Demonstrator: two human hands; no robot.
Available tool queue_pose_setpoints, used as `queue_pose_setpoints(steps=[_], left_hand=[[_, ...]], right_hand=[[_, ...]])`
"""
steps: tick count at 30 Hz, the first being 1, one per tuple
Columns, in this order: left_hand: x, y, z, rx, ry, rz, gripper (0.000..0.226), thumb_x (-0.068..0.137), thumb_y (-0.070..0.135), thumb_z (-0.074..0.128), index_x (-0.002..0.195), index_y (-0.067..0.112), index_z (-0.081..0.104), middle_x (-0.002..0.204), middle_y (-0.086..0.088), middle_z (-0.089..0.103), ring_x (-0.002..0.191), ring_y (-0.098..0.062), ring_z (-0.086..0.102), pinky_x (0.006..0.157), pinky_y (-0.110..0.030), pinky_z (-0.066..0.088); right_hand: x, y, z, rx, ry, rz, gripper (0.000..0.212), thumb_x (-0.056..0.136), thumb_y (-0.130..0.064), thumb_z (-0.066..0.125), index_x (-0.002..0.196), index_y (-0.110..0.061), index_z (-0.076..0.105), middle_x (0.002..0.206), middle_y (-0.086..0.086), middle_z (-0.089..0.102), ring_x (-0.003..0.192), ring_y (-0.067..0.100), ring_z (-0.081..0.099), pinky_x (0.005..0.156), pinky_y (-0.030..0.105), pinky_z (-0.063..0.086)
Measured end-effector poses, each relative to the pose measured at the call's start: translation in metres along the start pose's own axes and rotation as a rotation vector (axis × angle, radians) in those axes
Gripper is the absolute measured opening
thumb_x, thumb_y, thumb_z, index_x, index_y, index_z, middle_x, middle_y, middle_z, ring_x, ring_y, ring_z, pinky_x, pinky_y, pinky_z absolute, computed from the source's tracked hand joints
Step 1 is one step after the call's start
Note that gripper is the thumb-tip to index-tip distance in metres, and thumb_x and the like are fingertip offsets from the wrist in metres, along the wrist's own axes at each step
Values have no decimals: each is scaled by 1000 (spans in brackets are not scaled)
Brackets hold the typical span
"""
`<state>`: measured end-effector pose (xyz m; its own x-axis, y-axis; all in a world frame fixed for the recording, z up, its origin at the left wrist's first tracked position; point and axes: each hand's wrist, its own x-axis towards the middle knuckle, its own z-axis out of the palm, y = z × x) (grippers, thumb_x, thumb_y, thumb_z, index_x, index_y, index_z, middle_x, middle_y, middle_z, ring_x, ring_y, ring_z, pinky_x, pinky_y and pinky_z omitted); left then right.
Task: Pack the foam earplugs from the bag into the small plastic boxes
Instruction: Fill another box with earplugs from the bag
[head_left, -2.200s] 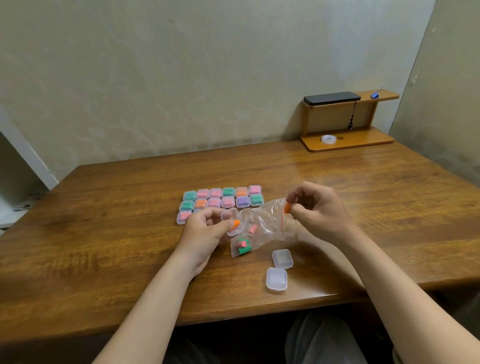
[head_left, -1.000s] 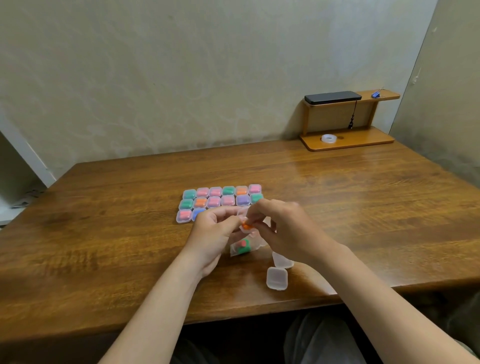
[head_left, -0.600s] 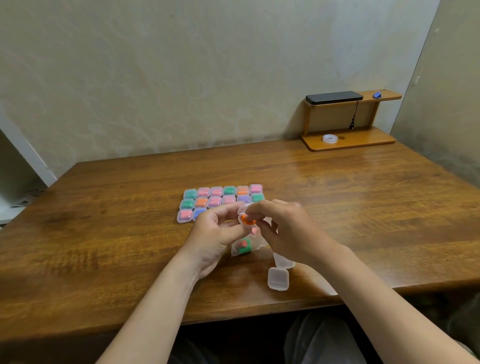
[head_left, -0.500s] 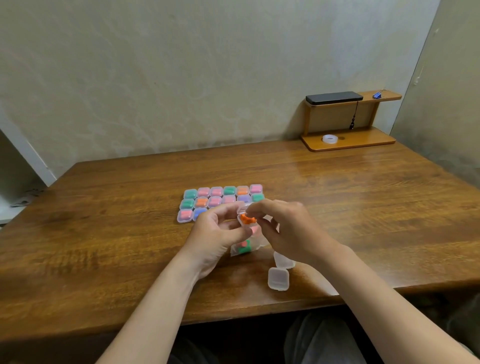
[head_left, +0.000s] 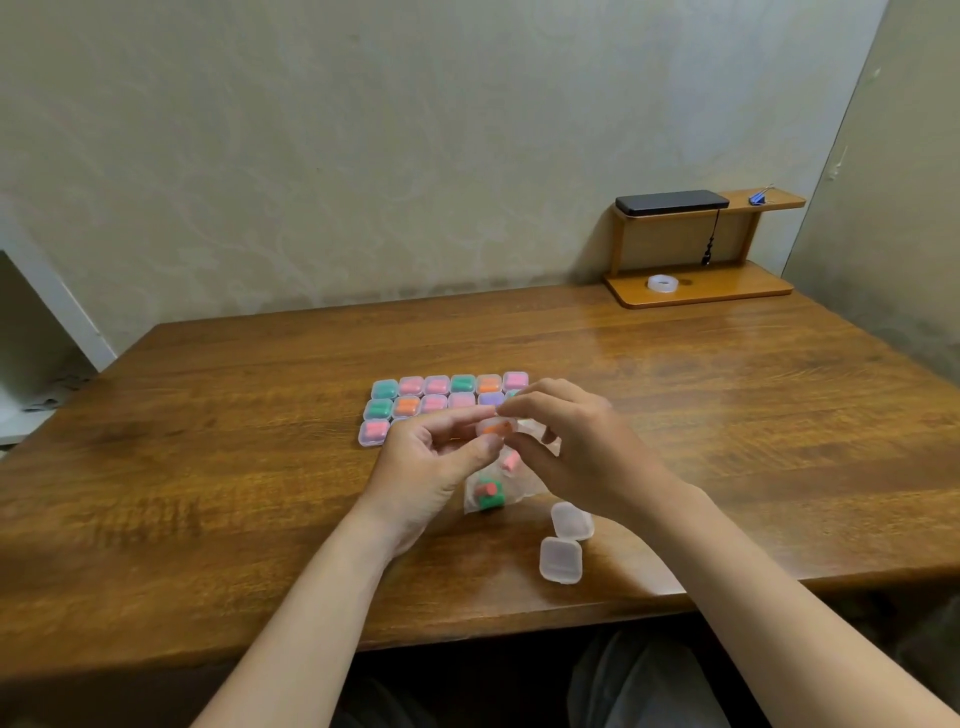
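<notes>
Head view, box in hand: your small clear plastic box (head_left: 496, 428), with orange foam earplugs inside, is held up off the wooden table (head_left: 234, 467), between your two sets of fingertips.
Left hand: your left hand (head_left: 431, 467) pinches the box from its left, forefinger above and thumb below.
Right hand: your right hand (head_left: 582, 457) grips the same box from the right, with fingers curled over its top.
Axis: the orange plugs lie roughly left to right.
Lid: you cannot tell whether it is snapped.
Bag: the clear plastic bag (head_left: 491, 491) of green and pink plugs lies just nearer you, beneath the hands.
Spare boxes: two empty clear boxes (head_left: 560, 560) sit by your right wrist.
Destination: probably the grid of filled boxes (head_left: 436, 400) just beyond, which is closer to your left hand.
</notes>
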<state>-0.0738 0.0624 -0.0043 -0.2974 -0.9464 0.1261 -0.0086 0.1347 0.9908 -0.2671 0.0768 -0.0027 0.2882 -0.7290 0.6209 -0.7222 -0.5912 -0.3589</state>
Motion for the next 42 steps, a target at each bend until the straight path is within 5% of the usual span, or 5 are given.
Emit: queue_pose_setpoints(steps=[6,25,30,34,42], left_hand=[[-1,-4,-4,116,83,130,31,83,5,79,111,16,75,110,0,77,106,-19,72,94,-41,58],[-2,-11,-15,231,109,158,28,86,4,76,112,11,76,107,5,77,103,-8,71,87,-24,58],[3,-17,-22,192,232,65,20,87,-2,73,104,9,74,100,0,75,88,-12,74,77,-25,61],[3,-27,-30,205,290,-43,11,92,-2,65,93,6,72,88,-11,73,79,-19,74,62,-24,60],[2,-38,-39,224,319,-111,13,93,1,63,88,10,71,81,-9,73,74,-20,74,62,-25,59]], right_hand=[[4,-5,0,2,-16,9,39,93,-43,47,111,-16,69,105,-1,65,91,4,54,68,30,57],[14,-15,7,-3,-133,60,30,92,-37,61,111,-16,71,105,-1,68,91,17,64,74,37,57],[29,-11,17,-76,-147,142,16,92,-19,69,107,-14,72,104,2,69,91,21,65,76,41,57],[44,-7,28,-151,-228,244,20,92,-13,68,112,-16,70,111,0,63,98,18,62,77,28,55],[60,-3,56,-307,-371,282,25,88,-5,61,110,-12,70,112,6,61,97,24,59,76,34,52]])
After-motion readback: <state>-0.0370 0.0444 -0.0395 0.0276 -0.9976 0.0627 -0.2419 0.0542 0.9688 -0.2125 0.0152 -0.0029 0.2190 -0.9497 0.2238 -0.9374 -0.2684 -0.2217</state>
